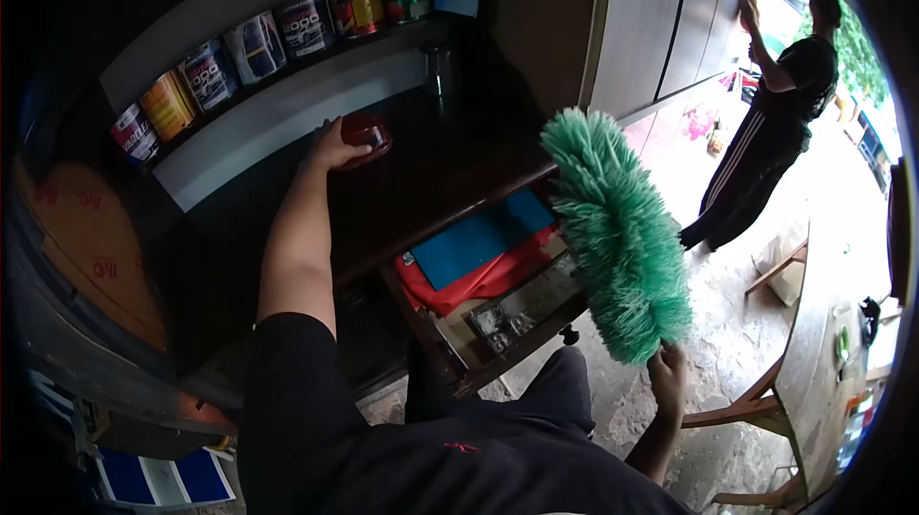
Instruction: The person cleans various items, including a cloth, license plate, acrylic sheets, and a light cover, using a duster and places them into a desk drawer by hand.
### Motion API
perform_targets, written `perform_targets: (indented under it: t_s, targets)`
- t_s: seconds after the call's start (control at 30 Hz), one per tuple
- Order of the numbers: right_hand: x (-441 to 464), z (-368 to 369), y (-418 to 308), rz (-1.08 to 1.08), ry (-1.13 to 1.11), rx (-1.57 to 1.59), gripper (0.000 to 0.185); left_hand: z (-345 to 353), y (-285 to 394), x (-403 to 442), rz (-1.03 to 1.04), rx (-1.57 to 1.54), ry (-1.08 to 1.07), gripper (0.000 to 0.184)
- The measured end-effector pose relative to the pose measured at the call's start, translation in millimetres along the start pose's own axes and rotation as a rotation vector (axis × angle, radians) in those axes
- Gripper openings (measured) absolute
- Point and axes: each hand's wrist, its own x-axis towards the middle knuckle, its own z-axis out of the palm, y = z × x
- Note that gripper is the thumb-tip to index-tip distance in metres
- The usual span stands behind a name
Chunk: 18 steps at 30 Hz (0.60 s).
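My left hand (337,145) is closed on the rim of a dark red, see-through dish (373,137), which is on the dark wooden desk top (450,156). My right hand (667,371) is wrapped round the lower end of a fluffy green duster (622,237), its handle hidden in the fist. The duster stands upright, leaning up and left, past the right end of the desk. Below the desk top a drawer (531,338) is pulled out. It holds a blue folder (479,245), red cloth (450,295) and a clear packet of small things.
Several paint cans (257,48) line the shelf above the desk, and a glass (438,70) stands at the back. Another person (775,123) stands at right, hands raised to a panelled door (661,17). A wooden table (814,391) is at right.
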Motion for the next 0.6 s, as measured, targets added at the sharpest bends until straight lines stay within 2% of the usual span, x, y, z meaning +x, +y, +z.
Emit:
perform_targets:
  t_s: [0.03, 0.1, 0.13, 0.17, 0.23, 0.27, 0.3, 0.37, 0.4, 0.47, 0.5, 0.53, 0.57, 0.6]
  targets:
    - [1.7, -3.2, 9.8, -0.037, -0.002, 0.037, 0.02, -2.8, -2.9, 2.9, 0.019, -0.011, 0.007, 0.104]
    - [1.9, -6.8, 12.6, -0.036, -0.009, -0.012, 0.021, -3.7, -3.8, 6.2, 0.038, -0.222, -0.044, 0.094]
    - [0.1, -0.7, 2.5, -0.084, 0.041, -0.057, 0.018, 0.1, -1.0, 4.7, 0.076, -0.176, 0.097, 0.085]
    - [2.8, -4.1, 1.6, -0.079, 0.044, -0.067, 0.018, 6.7, 2.5, 2.2, 0.075, -0.184, 0.089, 0.085]
    - [9.8, -1.0, -10.3, -0.225, 0.057, -0.336, 0.021, -10.5, 32.9, -24.7, -0.13, -0.711, 0.184, 0.087]
    - [6.8, -2.1, -33.9, -0.1, 0.009, -0.432, 0.025, -21.4, 47.9, -40.7, -0.193, -0.846, 0.091, 0.088]
    - [11.3, 2.7, -49.5, -0.29, -0.006, -0.455, 0.023, -24.3, 60.2, -57.7, -0.209, -0.837, 0.084, 0.088]
    - [27.4, 14.8, -61.6, -0.61, -0.007, -0.494, 0.012, -21.2, 79.7, -94.6, -0.101, -1.634, -0.116, 0.08]
    - [30.0, 20.0, -73.7, -0.605, -0.029, -0.499, 0.012, -19.2, 87.8, -108.9, -0.055, -1.719, -0.192, 0.074]
    - [26.2, 34.0, -102.4, -0.565, -0.144, -0.824, 0.009, -20.2, 103.8, -145.3, -0.033, -1.807, -0.256, 0.068]
    - [24.3, 46.0, -107.2, -0.586, -0.179, -0.696, 0.009, -25.8, 114.2, -169.7, -0.025, -1.978, -0.341, 0.064]
    - [18.6, 54.5, -123.2, -0.618, -0.249, -0.738, 0.009, -30.1, 121.6, -187.7, -0.008, -2.145, -0.428, 0.061]
    - [18.9, 55.4, -127.9, -0.593, -0.264, -0.752, 0.007, -31.3, 124.2, -197.3, 0.08, -2.147, -0.459, 0.06]
    - [19.2, 58.1, -137.4, -0.596, -0.171, -0.772, 0.005, -32.7, 126.6, -206.7, 0.167, -2.147, -0.489, 0.059]
